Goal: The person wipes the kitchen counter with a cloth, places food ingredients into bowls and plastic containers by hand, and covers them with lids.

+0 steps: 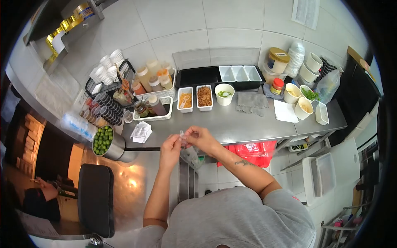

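Note:
My left hand (170, 147) and my right hand (197, 137) meet just off the counter's front edge, fingers pinched together. Between the fingertips is thin, clear plastic, apparently the top of a see-through plastic bag (191, 157) that hangs below. What the bag contains is too unclear to make out. Beyond my hands on the steel counter (215, 122) stand a white tub of orange shreds (185, 100) with a spoon in it, a tub of brown crumbly food (204, 98) and a round bowl of chopped greens (224, 94).
On the left are a metal pot of green limes (108, 142), papers (141, 132), stacked sauce cups (108, 107) and a bottle basket (155, 84). To the right sit a grey cloth (252, 102) and several bowls (304, 108). Below lies a red bag (252, 153). Another person's hand (47, 188) shows far left.

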Demonstrator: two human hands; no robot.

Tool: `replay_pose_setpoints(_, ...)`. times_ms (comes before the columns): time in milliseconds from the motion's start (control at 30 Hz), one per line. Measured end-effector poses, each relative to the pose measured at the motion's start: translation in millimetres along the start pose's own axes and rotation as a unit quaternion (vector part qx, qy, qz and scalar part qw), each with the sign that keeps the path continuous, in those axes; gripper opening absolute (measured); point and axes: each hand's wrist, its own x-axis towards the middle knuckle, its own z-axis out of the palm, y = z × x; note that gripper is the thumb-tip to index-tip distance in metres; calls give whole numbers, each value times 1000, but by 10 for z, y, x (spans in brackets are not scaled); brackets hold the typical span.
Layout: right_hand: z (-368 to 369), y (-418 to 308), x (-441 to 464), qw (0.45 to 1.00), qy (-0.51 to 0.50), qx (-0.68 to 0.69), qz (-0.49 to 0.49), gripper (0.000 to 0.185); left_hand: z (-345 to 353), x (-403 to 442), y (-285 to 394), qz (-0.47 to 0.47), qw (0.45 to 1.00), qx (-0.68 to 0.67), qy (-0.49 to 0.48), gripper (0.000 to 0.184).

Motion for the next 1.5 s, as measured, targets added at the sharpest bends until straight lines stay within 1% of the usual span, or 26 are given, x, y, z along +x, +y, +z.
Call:
replay_pose_setpoints(100,-165,-46,-14,1000,-16,-17,-18,11,109,46,163,-67,998,9,-10,18)
replay_pose_setpoints(200,-265,-188,-107,1000,0,0,-18,9,242,138,232,-113,990,-76,36,20)
replay_pose_setpoints(300,-406,-40,-105,988,37,144,-44,8,317,234,162,-166,974,-133,78,20)
replay_pose_setpoints(400,-530,15,-153,957,12,289,-10,3,492,254,172,-161,971,-161,72,21)
replay_pose_setpoints(500,-701,83,-158,931,-37,362,-25,3,553,327,187,-179,962,-201,50,17)
replay_pose_setpoints(600,-753,-39,-241,958,-43,282,26,10,595,400,239,-192,950,-236,70,17)
replay_pose_setpoints(700,-721,-163,-287,985,-61,146,62,14,659,431,200,-170,961,-206,66,17)
replay_pose_setpoints(800,-796,-158,-253,999,-15,31,27,13,719,402,228,-138,965,-222,32,14)
replay_pose_setpoints(867,-829,-161,-213,999,24,34,10,11,814,323,362,-104,966,-234,30,11)
replay_pose_setpoints(900,-834,-163,-205,998,43,35,1,11,866,284,433,-87,966,-240,29,13)
replay_pose_setpoints(1000,-808,-198,-263,997,59,35,-20,10,990,208,371,-66,957,-276,56,23)
replay_pose_setpoints(1100,-850,-67,-256,970,113,215,21,8,949,180,314,-125,950,-265,111,26)
replay_pose_setpoints(1200,-904,-69,-318,940,86,328,46,7,873,102,-15,-194,972,-134,22,29)
replay_pose_setpoints(1267,-975,110,-298,922,19,387,28,7,935,57,-215,-243,948,-203,13,27)
replay_pose_setpoints(1300,-998,175,-290,910,-14,415,19,8,936,57,-154,-267,934,-237,9,26)
replay_pose_setpoints(1333,-1031,231,-288,911,-26,411,17,8,915,61,-95,-263,911,-317,9,24)
replay_pose_setpoints(1400,-1070,307,-298,914,-51,403,13,9,843,84,49,-248,846,-472,11,23)
replay_pose_setpoints(1467,-881,145,-428,966,-11,257,17,13,795,112,46,-252,820,-513,14,22)
replay_pose_setpoints(1500,-813,83,-461,983,10,180,18,15,784,123,47,-253,807,-533,14,21)
